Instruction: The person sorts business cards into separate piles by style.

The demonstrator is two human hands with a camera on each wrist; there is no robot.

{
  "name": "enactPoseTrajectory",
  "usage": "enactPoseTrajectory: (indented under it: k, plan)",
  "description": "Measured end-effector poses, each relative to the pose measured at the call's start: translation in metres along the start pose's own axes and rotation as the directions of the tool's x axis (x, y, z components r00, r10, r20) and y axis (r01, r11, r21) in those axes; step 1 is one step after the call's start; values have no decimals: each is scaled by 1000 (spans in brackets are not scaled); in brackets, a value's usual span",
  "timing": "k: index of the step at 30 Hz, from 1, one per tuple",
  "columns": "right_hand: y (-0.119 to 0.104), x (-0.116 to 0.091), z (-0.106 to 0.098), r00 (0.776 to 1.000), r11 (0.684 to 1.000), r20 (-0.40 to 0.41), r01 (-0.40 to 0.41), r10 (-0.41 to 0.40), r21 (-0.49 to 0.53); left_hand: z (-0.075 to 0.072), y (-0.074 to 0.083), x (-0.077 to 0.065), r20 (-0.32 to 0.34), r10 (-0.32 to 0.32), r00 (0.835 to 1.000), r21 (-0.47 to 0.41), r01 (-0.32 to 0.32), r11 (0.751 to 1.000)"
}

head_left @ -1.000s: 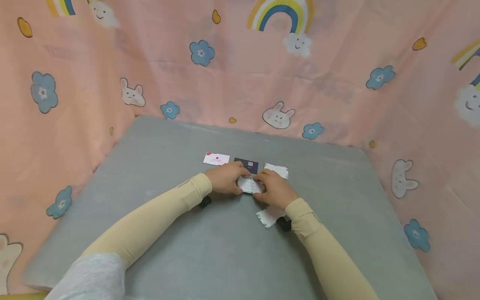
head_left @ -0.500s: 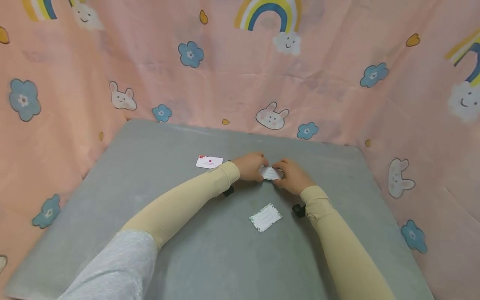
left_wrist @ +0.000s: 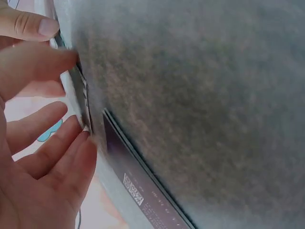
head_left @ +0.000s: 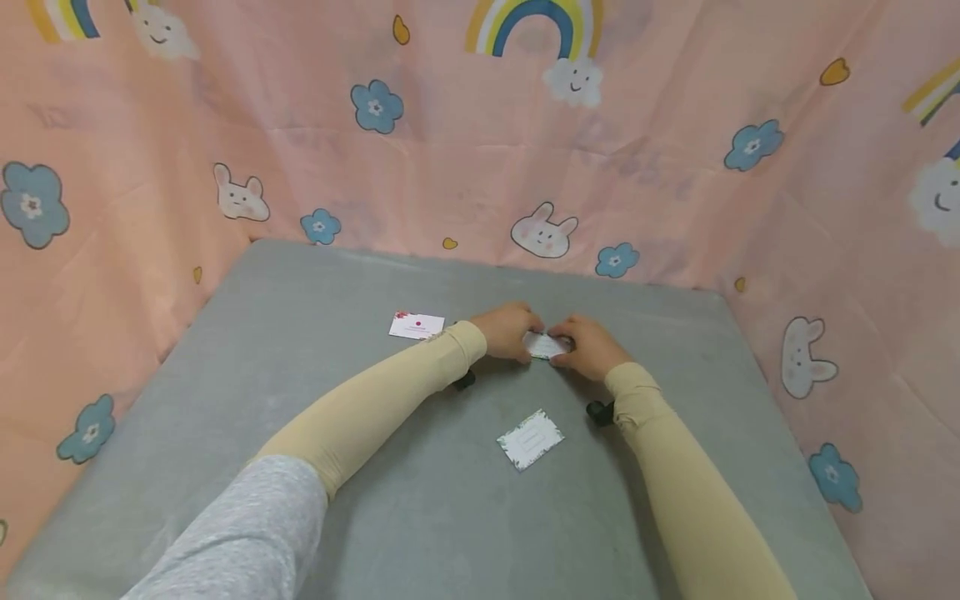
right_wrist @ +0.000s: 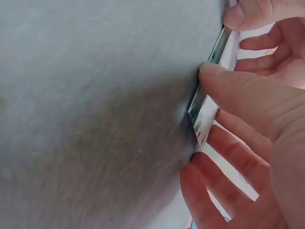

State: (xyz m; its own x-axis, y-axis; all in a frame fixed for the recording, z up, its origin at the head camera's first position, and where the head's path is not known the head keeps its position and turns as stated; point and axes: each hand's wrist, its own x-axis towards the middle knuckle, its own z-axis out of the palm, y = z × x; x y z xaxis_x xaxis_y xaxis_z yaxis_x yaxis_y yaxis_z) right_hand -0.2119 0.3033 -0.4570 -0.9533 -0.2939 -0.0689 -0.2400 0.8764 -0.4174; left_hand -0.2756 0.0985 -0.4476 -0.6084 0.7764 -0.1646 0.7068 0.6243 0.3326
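Note:
A white business card with a green leafy border [head_left: 543,345] lies between both hands toward the back of the table. My left hand [head_left: 507,332] pinches its left end, thumb at the near edge and fingers at the far edge. At the opposite end my right hand [head_left: 590,346] grips it the same way. In the right wrist view the leafy card [right_wrist: 206,117] shows edge-on, low over the table, with layered edges. A dark business card with a QR code [left_wrist: 143,191] lies beside the left fingers in the left wrist view; in the head view the left hand hides it.
Left of the hands lies a white card with red flowers [head_left: 416,326]. Nearer the front, another white leafy card [head_left: 531,439] lies at an angle on the grey table [head_left: 420,517]. A pink patterned curtain [head_left: 435,167] surrounds the table's back and sides.
Both hands have carried the leafy card to the right and slightly back, over the spot where another white card lay. In the last half second they have barely moved.

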Motion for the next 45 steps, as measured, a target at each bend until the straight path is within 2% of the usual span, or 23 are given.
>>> enactPoseTrajectory:
  k: [6, 15, 19, 22, 27, 31, 34, 36, 39, 42, 45]
  plan:
    - [-5, -3, -1, 999, 1000, 35, -14, 14, 18, 2, 3, 1, 37, -19, 999, -32, 20, 999]
    - [-7, -3, 2, 1000, 1000, 19, 1, -2, 9, 3, 2, -1, 34, -22, 999, -19, 23, 1000]
    - [-9, -5, 5, 1000, 1000, 5, 6, -6, 14, 5, 5, -5, 22, -33, 999, -21, 34, 999]
    - [-9, -11, 10, 999, 999, -26, 40, -40, 7, 9, 10, -10, 2, -40, 999, 12, 40, 999]
    - [-12, -33, 16, 992, 995, -74, 99, -100, -17, 14, 27, -34, -60, 1, 998, 66, 3, 998]
    - [-21, -60, 19, 986, 988, -68, 147, -150, -51, 20, 47, -65, -87, 58, 995, 68, -52, 996]
    - [-30, -81, 22, 987, 986, -35, 158, -160, -45, 29, 63, -91, -76, 73, 994, 77, -67, 995]
    - [-35, -92, 24, 987, 987, -20, 159, -160, -31, 36, 73, -104, -83, 60, 995, 94, -52, 994]
    - [-42, -103, 27, 984, 984, -16, 175, -175, -25, 48, 87, -120, -131, 26, 991, 130, -9, 991]
    - [-48, -110, 30, 982, 981, -3, 190, -191, -36, 57, 97, -129, -170, -16, 985, 141, 41, 989]
    - [-53, -115, 33, 982, 981, 22, 188, -187, -40, 61, 101, -136, -173, -55, 983, 112, 75, 991]
